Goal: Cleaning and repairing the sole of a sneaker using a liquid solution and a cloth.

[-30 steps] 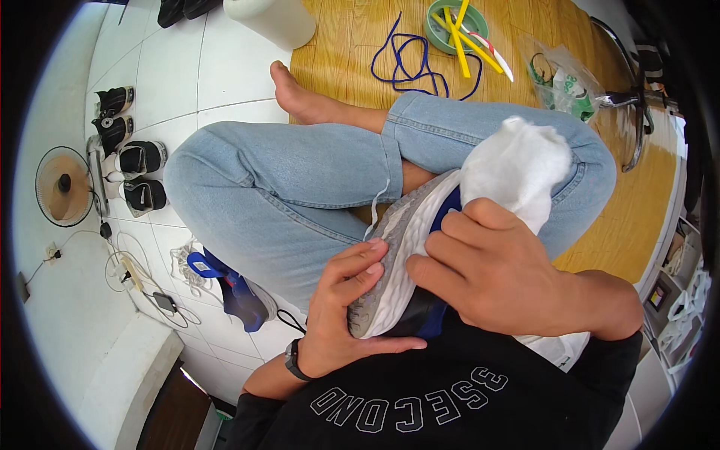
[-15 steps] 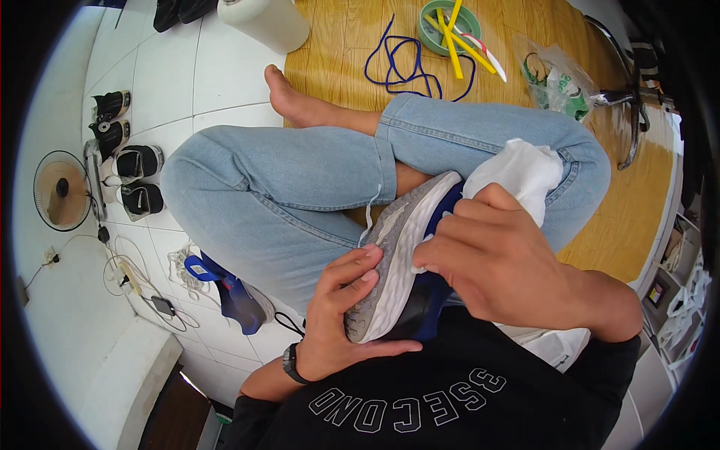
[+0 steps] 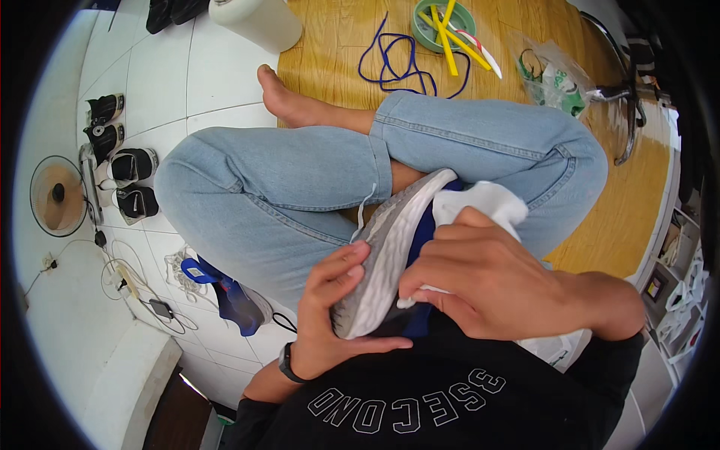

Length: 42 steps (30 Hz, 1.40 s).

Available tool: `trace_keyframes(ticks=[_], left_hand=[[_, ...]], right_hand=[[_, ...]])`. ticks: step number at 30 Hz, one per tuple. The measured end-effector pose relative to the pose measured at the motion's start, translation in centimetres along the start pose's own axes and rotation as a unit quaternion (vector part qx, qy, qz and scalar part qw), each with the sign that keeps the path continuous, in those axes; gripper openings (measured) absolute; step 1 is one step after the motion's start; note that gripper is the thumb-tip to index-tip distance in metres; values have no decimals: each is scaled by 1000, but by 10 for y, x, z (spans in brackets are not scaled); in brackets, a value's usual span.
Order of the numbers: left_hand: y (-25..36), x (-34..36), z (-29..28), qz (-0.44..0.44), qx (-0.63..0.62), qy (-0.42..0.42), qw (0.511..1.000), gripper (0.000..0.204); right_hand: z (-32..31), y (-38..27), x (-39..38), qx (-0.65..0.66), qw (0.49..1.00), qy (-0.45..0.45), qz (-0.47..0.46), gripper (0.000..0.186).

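Note:
A blue sneaker (image 3: 388,259) with a white midsole and grey outsole lies on its side in my lap. My left hand (image 3: 330,307), with a black watch at the wrist, grips its end nearest my body, fingers on the outsole and thumb along the upper. My right hand (image 3: 480,274) is closed on a white cloth (image 3: 484,206) and presses a bunched tip of it against the lower edge of the midsole. The rest of the cloth hangs out beyond my knuckles. My right hand hides part of the upper.
The matching blue sneaker (image 3: 238,304) stands on the white tiles to the left, beside loose white laces (image 3: 184,274). Ahead lie a blue shoelace (image 3: 409,71) and a green bowl (image 3: 421,34) with yellow sticks and a brush. A fan (image 3: 58,193), cables and black shoes (image 3: 135,202) are at left.
My right hand has slid the cloth along the midsole toward my body and slightly left. The sneaker has shifted a little left, with my left hand still on it.

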<state>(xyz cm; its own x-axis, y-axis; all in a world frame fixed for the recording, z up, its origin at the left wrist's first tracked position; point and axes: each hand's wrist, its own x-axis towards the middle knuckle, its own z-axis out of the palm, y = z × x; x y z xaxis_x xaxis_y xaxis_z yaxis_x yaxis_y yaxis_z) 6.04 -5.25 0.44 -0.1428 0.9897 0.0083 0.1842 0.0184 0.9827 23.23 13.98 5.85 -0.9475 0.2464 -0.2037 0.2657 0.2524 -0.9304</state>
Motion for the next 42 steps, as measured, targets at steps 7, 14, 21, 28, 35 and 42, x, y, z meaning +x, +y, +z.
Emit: trace_keyframes(ticks=[7,14,21,28,35,42], left_hand=[[-2,5,-4,6,-16,-8,1000,110],[-1,7,0,12,5,-10,1000,108],[-2,6,1,17,-9,16,1000,110],[-8,9,-3,17,-27,11,999,110],[-6,12,-1,24,-16,21,999,109],[-10,6,2,22,-37,42,998,108]], right_hand=[[-2,-4,4,-228,969,79,-50,27],[5,-11,13,-284,958,22,-43,27],[-4,7,11,28,993,-29,106,13],[-5,4,15,-169,984,53,-14,13],[7,-11,18,-304,950,40,-52,20],[4,-6,10,-69,997,24,-8,11]])
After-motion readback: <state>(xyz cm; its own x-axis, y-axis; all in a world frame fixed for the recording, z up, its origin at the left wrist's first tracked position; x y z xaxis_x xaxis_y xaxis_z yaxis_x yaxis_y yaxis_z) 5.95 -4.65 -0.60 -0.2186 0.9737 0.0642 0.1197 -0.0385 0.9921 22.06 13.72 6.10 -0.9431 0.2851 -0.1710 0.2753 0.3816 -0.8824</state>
